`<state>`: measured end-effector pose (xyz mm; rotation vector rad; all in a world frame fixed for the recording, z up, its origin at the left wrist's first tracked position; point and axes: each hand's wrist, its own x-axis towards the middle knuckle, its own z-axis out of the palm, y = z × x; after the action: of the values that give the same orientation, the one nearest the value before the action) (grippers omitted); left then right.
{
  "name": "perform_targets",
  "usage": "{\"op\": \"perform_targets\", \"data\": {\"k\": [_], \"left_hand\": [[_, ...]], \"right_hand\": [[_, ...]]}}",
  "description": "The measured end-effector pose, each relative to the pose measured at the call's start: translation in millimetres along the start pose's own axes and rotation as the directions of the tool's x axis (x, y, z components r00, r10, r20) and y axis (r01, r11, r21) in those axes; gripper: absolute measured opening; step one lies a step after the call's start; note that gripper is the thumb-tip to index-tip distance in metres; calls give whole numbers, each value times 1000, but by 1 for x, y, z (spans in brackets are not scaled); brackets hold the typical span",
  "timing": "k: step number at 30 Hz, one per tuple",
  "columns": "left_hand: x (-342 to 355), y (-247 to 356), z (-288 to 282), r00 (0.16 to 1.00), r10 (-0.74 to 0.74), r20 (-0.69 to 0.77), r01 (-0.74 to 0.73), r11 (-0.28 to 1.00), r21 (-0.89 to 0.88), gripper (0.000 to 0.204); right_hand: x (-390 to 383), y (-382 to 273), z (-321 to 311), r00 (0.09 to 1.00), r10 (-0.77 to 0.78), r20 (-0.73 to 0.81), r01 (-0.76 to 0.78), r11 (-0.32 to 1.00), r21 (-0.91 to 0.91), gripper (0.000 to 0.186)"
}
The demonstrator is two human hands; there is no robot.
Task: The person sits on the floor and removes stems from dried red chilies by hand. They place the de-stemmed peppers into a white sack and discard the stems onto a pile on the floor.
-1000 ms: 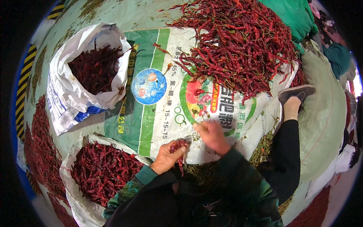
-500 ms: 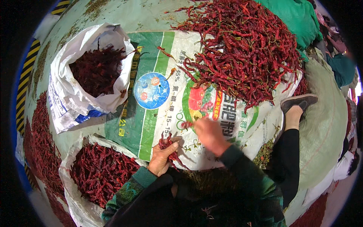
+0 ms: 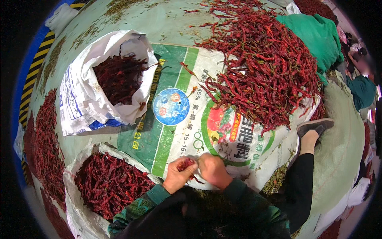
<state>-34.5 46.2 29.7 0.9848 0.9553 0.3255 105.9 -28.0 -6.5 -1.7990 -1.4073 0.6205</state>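
Note:
My left hand is closed around a small bunch of dried red chili peppers, whose ends stick out below the fingers. Right beside it, my right hand is curled with its knuckles up, the fingers close to the bunch. Whatever the right fingers pinch is hidden. Both hands are over the near edge of a flattened green and white printed sack. On its far right part lies a large heap of red chili peppers.
An upright white sack of darker chilies stands at left. Nearer me, another open sack is full of red chilies. A green cloth lies behind the heap. My shoe rests at right by a pale bulky sack. Stem scraps lie nearby.
My right hand has come down and back toward the left hand, from out over the printed sack. The left hand still holds its bunch. The view has shifted slightly.

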Motion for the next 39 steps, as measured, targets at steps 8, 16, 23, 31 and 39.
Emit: {"op": "perform_targets", "data": {"k": [8, 16, 23, 31, 39], "left_hand": [[-4, 5, -18, 989, -137, 50, 146, 919, -367, 11], [-4, -3, -37, 980, -173, 102, 201, 859, -471, 16], [1, -10, -39, 980, -194, -54, 135, 831, -540, 19], [19, 9, -4, 981, -131, -143, 33, 837, -546, 26], [17, -7, -10, 972, -198, -125, 95, 822, -561, 15]], "right_hand": [[103, 23, -33, 996, 31, -80, -59, 923, -380, 12], [207, 61, -46, 951, 291, -101, -288, 723, -628, 27], [156, 37, -39, 1000, -11, -15, 3, 895, -446, 17], [65, -16, -20, 978, -127, 167, 175, 932, -318, 10], [31, -10, -29, 956, 101, 274, -162, 965, 207, 14]]}}
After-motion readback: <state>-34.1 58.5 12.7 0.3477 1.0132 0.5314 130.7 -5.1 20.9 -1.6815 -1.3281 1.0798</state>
